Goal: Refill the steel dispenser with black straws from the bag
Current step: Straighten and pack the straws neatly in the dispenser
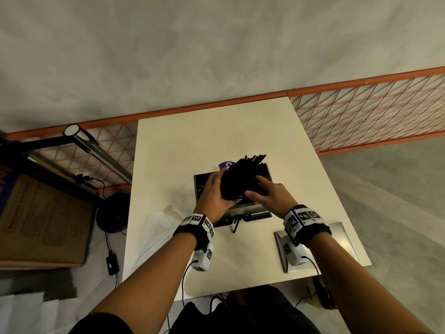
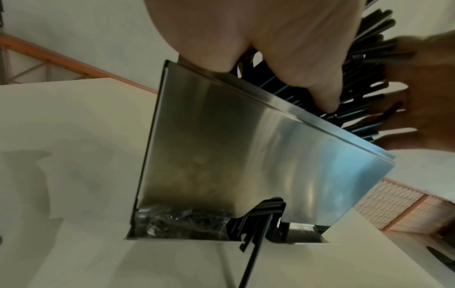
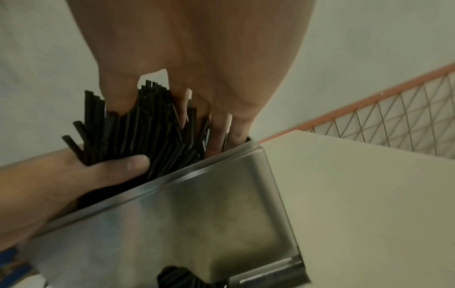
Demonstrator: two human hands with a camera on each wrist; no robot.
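Note:
A thick bundle of black straws [image 1: 242,179] leans tilted in the open top of the steel dispenser [image 1: 250,212] at the middle of the white table [image 1: 204,138]. My left hand [image 1: 214,194] grips the bundle from the left, thumb curled across it [image 3: 123,163]. From the right, my right hand [image 1: 267,195] holds the same bundle, its fingers [image 3: 182,109] spread among the straws [image 3: 140,126]. In the left wrist view the straws [image 2: 364,81] fan out above the dispenser's shiny front wall [image 2: 246,146]. A few straws [image 2: 258,220] poke out of the bottom slot.
A flat steel lid [image 1: 342,239] lies on the table under my right wrist. A clear plastic bag [image 1: 154,227] lies at the table's left edge. A purple label [image 1: 226,165] shows behind the dispenser. Left of the table are a cardboard box [image 1: 43,220] and an orange mesh rail [image 1: 361,116].

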